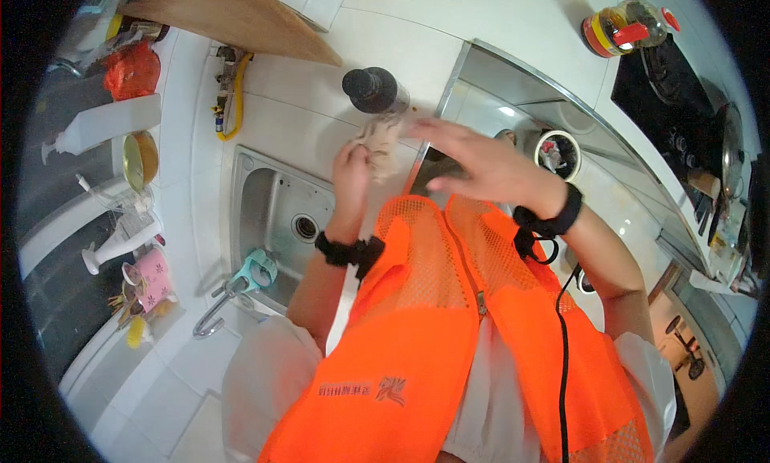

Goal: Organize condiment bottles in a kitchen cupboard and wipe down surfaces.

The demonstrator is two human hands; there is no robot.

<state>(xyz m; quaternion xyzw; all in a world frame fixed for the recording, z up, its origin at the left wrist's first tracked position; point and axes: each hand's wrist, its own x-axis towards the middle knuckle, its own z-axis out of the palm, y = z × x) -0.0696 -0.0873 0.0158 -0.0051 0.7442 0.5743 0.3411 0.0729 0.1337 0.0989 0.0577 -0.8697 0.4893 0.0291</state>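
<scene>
My left hand (351, 180) grips a crumpled beige cloth (380, 143) over the white tiled counter (295, 111), beside the sink. Right behind the cloth stands a dark bottle with a black cap (373, 91). My right hand (487, 162) is spread with its fingers apart, a little blurred, and holds nothing. Its fingertips point toward the cloth and the bottle; whether they touch either, I cannot tell. Both wrists wear black straps (550, 213). An orange mesh vest (415, 342) covers my body and bears writing.
Left of me lies a steel sink (283, 192) with a faucet (210, 324) and a turquoise fitting (261, 270). A brown board (240, 17) leans at the back. To the right are a metal-framed opening (517, 63), a white bin (558, 155), a black cooktop (668, 96) and oil bottles (631, 29).
</scene>
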